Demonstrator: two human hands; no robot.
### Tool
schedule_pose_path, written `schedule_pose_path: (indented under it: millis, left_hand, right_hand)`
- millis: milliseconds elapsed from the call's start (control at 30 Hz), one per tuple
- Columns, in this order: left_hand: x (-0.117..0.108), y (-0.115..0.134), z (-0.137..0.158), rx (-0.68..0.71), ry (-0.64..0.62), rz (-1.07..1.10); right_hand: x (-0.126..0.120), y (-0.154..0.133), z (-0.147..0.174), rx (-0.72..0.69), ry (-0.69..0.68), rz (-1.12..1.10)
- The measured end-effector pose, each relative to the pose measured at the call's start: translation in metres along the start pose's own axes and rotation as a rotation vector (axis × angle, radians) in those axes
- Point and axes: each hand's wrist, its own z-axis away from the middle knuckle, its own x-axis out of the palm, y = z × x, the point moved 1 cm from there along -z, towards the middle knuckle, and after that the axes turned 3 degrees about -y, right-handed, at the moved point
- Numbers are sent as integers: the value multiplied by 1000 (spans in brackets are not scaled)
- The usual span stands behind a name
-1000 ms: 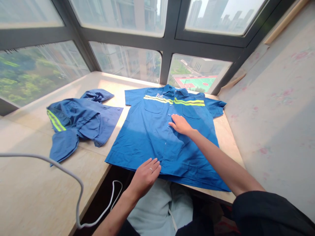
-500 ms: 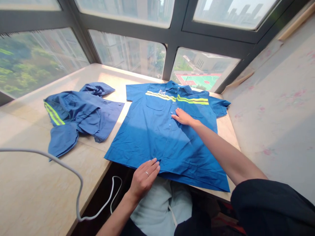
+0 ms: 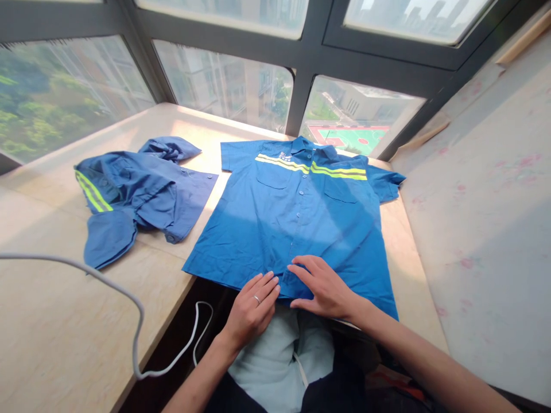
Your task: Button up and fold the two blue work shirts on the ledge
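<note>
A blue short-sleeved work shirt (image 3: 258, 218) lies spread front side up, its collar toward the window and its hem at the sill's near edge. Yellow reflective bands cross its chest, and a row of buttons runs down the middle. My left hand (image 3: 253, 307) rests on the hem with its fingers stretched out, a ring on one of them. Close to its right, my right hand (image 3: 321, 289) is over the lower front of the shirt, thumb and fingers apart. Whether the right fingertips touch the cloth I cannot tell.
A crumpled blue garment (image 3: 150, 192) with a yellow stripe lies on the pale sill (image 3: 51, 321) to the left. A white cable (image 3: 140, 321) loops over the sill's front edge. Windows (image 3: 224, 86) stand behind, and a flowered wall (image 3: 482, 229) borders the right side.
My right hand has come down from the middle of the shirt front to near the hem, beside my left hand. My left hand stays at the hem.
</note>
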Motion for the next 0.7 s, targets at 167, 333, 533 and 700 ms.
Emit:
schedule_pose_path:
  millis: [167,333,533,700]
  left_hand:
    - [0,0,-4,-39,49,78]
    - [-2,0,-12,-198,82,170]
    - [1,0,-19,-470,113,205]
    - [-1,-1,-25,-585,111,243]
  right_hand:
    - [-3,1,26,101,44,-57]
    - [-16,11,21,270,76,-344]
    - [-25,22,2,441,-36,-464]
    - [-26,29,-5,458,-49,-511]
